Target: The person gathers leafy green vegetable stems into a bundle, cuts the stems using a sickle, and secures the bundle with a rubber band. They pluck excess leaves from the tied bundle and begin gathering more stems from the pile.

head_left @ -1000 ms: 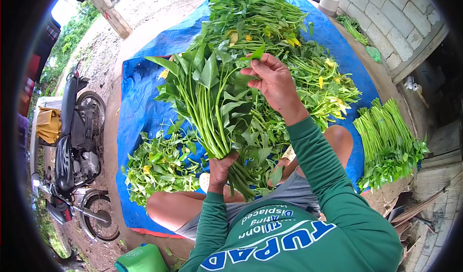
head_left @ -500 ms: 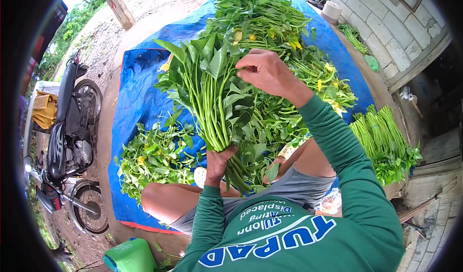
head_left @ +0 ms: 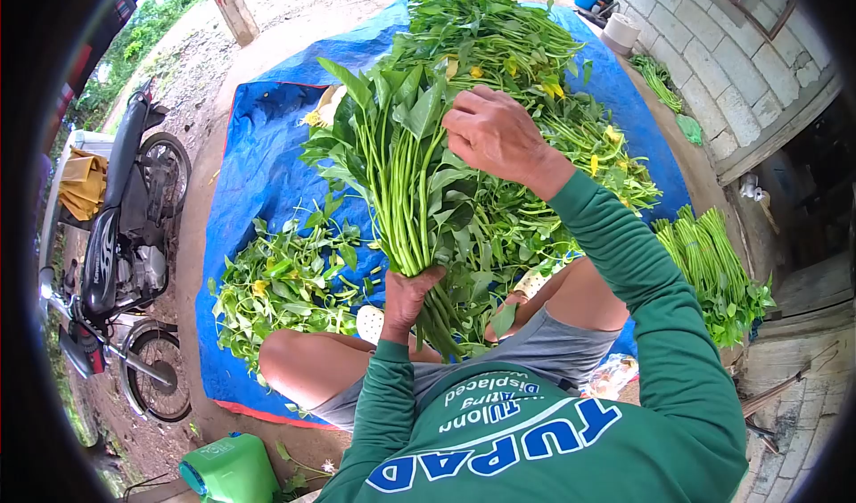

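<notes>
The bundle of leafy greens (head_left: 401, 204) stands nearly upright above the middle of the blue tarp (head_left: 267, 160), between the person's knees and the far heap. The left hand (head_left: 411, 296) is closed around its lower stems, the same grip as a second ago. Then, the right hand (head_left: 497, 135) was pinching a green leaf out in sight beside the bundle; now its back faces the camera, fingers curled in at the bundle's upper right side, and whether they hold anything cannot be told. The bundle's stems are long, smooth and pale green, fanning into broad, pointed, darker leaves; the cut ends show below the fist.

Beyond it, a heap of greens (head_left: 486, 48) with yellowed leaves reaches the tarp's far edge. A loose leaf pile (head_left: 285, 280) lies toward the left edge, and bundled stems (head_left: 709, 267) rest at the right edge.
</notes>
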